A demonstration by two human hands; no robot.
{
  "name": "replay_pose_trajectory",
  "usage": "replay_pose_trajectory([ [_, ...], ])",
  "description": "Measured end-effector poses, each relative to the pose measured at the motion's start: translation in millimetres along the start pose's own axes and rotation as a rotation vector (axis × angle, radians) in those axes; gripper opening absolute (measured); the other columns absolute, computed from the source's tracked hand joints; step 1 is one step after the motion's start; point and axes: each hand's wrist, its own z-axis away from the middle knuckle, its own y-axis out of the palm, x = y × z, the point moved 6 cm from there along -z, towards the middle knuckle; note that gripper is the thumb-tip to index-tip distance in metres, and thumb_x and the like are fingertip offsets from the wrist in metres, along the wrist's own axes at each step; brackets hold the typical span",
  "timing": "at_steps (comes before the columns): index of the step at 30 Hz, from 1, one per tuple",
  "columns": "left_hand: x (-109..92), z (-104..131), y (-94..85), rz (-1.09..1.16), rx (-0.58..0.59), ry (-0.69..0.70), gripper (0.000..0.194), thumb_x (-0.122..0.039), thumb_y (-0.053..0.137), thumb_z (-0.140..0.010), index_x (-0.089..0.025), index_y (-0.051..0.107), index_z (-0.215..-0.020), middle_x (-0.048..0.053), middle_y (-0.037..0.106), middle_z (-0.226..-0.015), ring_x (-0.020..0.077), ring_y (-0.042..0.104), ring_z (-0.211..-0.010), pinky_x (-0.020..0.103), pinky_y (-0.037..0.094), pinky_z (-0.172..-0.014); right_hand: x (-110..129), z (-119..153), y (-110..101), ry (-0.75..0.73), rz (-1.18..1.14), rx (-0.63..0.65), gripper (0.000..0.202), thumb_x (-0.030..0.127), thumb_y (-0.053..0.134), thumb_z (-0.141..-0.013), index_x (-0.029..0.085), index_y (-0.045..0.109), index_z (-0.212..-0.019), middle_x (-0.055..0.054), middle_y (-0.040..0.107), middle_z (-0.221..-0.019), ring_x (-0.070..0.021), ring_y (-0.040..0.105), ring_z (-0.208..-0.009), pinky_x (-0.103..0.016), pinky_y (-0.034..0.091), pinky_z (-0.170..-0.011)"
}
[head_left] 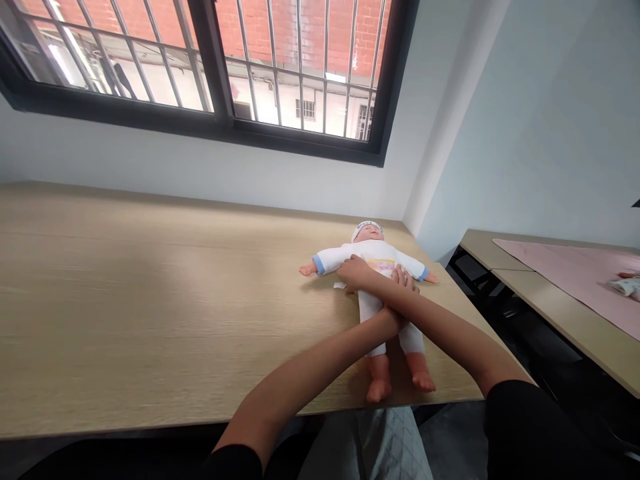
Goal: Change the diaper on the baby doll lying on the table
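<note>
Head cam view, and what I'm seeing from over here is a baby doll (383,250) flat on its back at the right-hand end of a pale wood-look tabletop (175,300). Its head points toward the wall (300,183) under the window (225,123), and its bare feet (379,388) are close to the near edge.

Outfit-wise it's nearly all white: a white cap (362,227) with dark lettering across the front, a white top with light blue cuffs (319,264), and white trousers (370,307). There's a yellow and pinkish print (381,265) on the front of the top, partly covered so I can't make it out. Both doll arms stick straight out sideways, legs a bit apart, plastic skin kinda reddish-orange.

The person's forearms are crossed, right one over the left. So the right hand (355,272) ends up at the doll's side on the left of the view, with the fingers bent inward; can't tell if they've got hold of any cloth. Small white scrap (340,285) pokes out just beside it. The left hand (405,280) is over on the other side of the belly, fingers slightly apart against the clothing, and again no way to tell if they're gripping.

Off to the right, a pink cloth (555,270) covers part of another table (480,247).
</note>
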Motion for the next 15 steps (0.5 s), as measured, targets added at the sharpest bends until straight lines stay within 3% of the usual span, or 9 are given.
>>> replay_pose_trajectory([
  [1, 0, -1, 1.9, -0.023, -0.004, 0.006, 0.046, -0.023, 0.031, -0.095, -0.008, 0.051, -0.134, 0.018, 0.034, -0.150, 0.0380, 0.022, -0.142, 0.054, 0.016, -0.118, 0, 0, -1, 0.007, 0.012, -0.009, 0.006, 0.018, 0.069, -0.075, 0.013, 0.068, -0.079, -0.010, 0.072, -0.083, -0.0228, 0.062, -0.085, -0.033, 0.038, -0.080],
  [3, 0, -2, 4.5, -0.044, -0.038, 0.006, 0.044, -0.024, 0.031, -0.096, -0.012, 0.052, -0.133, 0.016, 0.037, -0.149, 0.0359, 0.023, -0.142, 0.054, 0.016, -0.118, 2, 0, -5, 0.012, 0.027, -0.039, 0.013, 0.009, 0.056, -0.081, 0.013, 0.068, -0.079, -0.010, 0.072, -0.083, -0.0217, 0.062, -0.086, -0.033, 0.037, -0.082],
  [10, 7, -2, -1.4, -0.093, -0.094, -0.001, 0.050, -0.038, 0.033, -0.097, -0.012, 0.046, -0.137, 0.019, 0.042, -0.146, 0.0374, 0.033, -0.137, 0.057, 0.025, -0.113, 8, 22, -38, 0.039, 0.108, -0.336, 0.025, 0.008, 0.041, -0.088, 0.013, 0.065, -0.091, -0.012, 0.067, -0.093, -0.0234, 0.059, -0.089, -0.036, 0.034, -0.082],
  [13, 12, -3, -2.9, -0.044, -0.100, -0.055, 0.049, -0.041, 0.038, -0.096, -0.018, 0.046, -0.138, 0.014, 0.047, -0.143, 0.0374, 0.037, -0.135, 0.060, 0.028, -0.109, -3, 43, -49, 0.176, 0.080, -0.417, 0.026, 0.014, 0.038, -0.091, 0.013, 0.064, -0.088, -0.012, 0.066, -0.090, -0.0239, 0.057, -0.086, -0.036, 0.033, -0.079],
  [15, 15, -7, -1.5, 0.021, -0.142, -0.126, 0.044, -0.036, 0.042, -0.095, -0.022, 0.050, -0.135, 0.009, 0.052, -0.139, 0.0326, 0.042, -0.132, 0.052, 0.032, -0.110, -21, 60, -51, 0.345, 0.027, -0.460, 0.027, 0.018, 0.037, -0.092, 0.014, 0.064, -0.087, -0.012, 0.066, -0.089, -0.0234, 0.057, -0.085, -0.036, 0.032, -0.078],
])
